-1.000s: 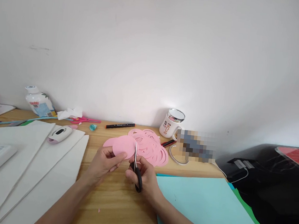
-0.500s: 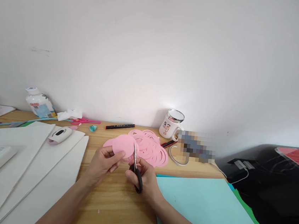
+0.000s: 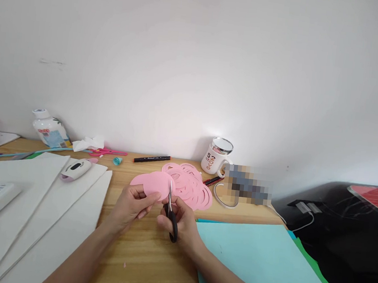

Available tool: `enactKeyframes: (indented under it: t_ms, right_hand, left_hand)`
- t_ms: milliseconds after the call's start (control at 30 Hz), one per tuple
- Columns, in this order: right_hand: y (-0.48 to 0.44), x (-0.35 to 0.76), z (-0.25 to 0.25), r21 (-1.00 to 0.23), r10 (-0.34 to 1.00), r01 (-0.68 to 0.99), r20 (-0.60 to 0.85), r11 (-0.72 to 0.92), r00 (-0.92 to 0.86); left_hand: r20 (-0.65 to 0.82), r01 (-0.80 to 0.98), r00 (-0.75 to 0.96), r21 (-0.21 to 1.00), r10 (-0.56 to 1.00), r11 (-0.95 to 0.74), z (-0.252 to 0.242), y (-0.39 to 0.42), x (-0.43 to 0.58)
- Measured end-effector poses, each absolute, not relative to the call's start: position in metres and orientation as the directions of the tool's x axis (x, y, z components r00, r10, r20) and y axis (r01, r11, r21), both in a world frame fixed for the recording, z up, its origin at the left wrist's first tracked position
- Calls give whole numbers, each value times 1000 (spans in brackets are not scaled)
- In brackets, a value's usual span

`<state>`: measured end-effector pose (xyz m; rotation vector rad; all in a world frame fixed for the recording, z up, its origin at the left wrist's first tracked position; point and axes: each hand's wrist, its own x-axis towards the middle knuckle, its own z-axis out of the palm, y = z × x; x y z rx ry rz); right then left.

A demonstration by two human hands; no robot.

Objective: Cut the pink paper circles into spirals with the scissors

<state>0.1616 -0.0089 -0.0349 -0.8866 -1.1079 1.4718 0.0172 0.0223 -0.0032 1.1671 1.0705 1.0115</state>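
Between the thumb and fingers of my left hand (image 3: 135, 204) is a pink paper circle (image 3: 154, 184), held up over the wooden table. My right hand (image 3: 181, 219) grips black-handled scissors (image 3: 172, 224) with fingers in the loops. Their narrow metal blades point away from me and lie against the circle's right edge; whether they bite into it I cannot tell. Just behind and to the right spreads a heap of pink paper pieces (image 3: 192, 189), several cut into curved slits or rings. A tiny pink scrap (image 3: 124, 265) lies on the table near me.
White sheets (image 3: 76, 219) with a white device (image 3: 77, 170) lie to the left. Light-blue paper (image 3: 247, 255) covers the right side. Along the wall stand a mug (image 3: 217, 158), a black marker (image 3: 152, 159), pink scissors (image 3: 108, 152) and a white bottle (image 3: 51, 131).
The paper circle has turned slightly, and its edge has shifted against the blades. My right hand with the scissors has moved a little to the left.
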Motion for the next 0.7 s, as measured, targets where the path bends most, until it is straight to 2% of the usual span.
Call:
enactKeyframes:
  t_ms: [333,700]
  right_hand:
    - [-8,163,-34,-959,982,-282,22,-33,-189]
    - [-9,163,-33,-974,987,-221,-14,-49,-158]
  left_hand:
    - [-116,-85,195,987,974,135,-1,22,17]
    - [-56,-122,196,989,979,81,-10,26,14]
